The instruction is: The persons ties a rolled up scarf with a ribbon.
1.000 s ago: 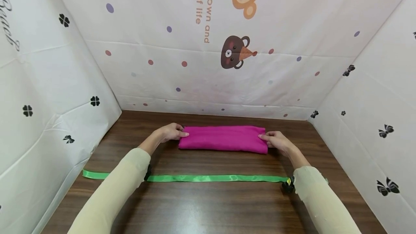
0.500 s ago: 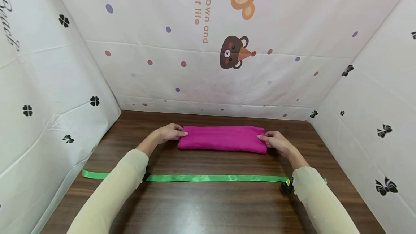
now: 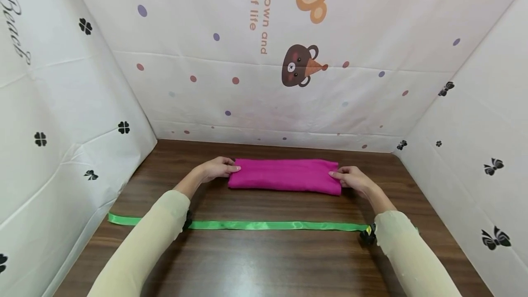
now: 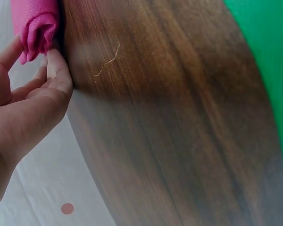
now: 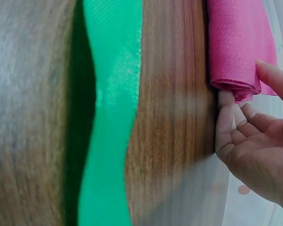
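A bright pink folded cloth (image 3: 284,176) lies lengthwise across the far part of the brown wooden table (image 3: 247,260). At its left end my left hand (image 3: 214,169) holds it, thumb on top. My right hand (image 3: 354,180) grips the opposite end the same way. Seen from the left wrist, the cloth's end (image 4: 35,23) shows rolled layers, with fingertips tucked under it. In the right wrist view, the cloth (image 5: 233,44) has a rounded fold, and the right hand's fingers (image 5: 226,125) reach beneath while the thumb presses its side.
A long green ribbon (image 3: 255,225) stretches across the table, nearer than the cloth, and passes under both forearms. Dark wrist cameras (image 3: 368,234) sit close over it. White printed sheets (image 3: 247,100) hang behind and on both sides of the table.
The whole head view has shifted slightly sideways. Both hands keep their hold on the ends of the cloth, and the cloth stays in place.
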Tool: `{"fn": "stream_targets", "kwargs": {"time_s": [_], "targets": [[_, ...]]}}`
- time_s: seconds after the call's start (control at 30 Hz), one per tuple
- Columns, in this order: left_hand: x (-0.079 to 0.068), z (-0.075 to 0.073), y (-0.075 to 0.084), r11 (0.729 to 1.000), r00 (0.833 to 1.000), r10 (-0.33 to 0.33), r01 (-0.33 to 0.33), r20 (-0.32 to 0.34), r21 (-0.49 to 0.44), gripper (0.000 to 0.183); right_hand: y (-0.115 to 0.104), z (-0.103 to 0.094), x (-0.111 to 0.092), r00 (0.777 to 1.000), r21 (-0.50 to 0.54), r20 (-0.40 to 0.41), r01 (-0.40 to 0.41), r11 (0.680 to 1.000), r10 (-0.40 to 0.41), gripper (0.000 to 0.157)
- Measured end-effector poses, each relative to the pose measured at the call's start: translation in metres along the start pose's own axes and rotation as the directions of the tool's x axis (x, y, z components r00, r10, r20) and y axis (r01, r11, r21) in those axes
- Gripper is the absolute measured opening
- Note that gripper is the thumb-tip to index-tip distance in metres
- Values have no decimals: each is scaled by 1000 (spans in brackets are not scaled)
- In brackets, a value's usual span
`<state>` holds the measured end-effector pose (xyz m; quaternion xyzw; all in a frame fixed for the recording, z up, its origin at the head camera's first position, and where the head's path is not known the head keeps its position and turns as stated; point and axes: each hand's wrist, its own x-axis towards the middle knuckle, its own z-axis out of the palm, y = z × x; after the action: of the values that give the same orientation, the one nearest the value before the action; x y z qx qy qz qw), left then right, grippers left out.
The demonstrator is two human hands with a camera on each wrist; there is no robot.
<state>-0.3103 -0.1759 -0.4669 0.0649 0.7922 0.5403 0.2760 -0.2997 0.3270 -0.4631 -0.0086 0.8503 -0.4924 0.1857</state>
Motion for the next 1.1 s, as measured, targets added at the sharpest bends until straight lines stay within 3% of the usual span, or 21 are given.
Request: {"fn": "stream_targets", "kwargs": {"time_s": [0.4, 1.1], "targets": [[2, 1, -3, 1000, 1000, 10, -10, 8, -18, 67, 3, -4, -1, 1000, -39, 29, -3, 999, 4, 51], [2, -3, -3, 1000, 1000, 4, -4, 21, -10, 66, -3, -1, 0, 999, -19, 41, 12, 1000, -11, 38]]}}
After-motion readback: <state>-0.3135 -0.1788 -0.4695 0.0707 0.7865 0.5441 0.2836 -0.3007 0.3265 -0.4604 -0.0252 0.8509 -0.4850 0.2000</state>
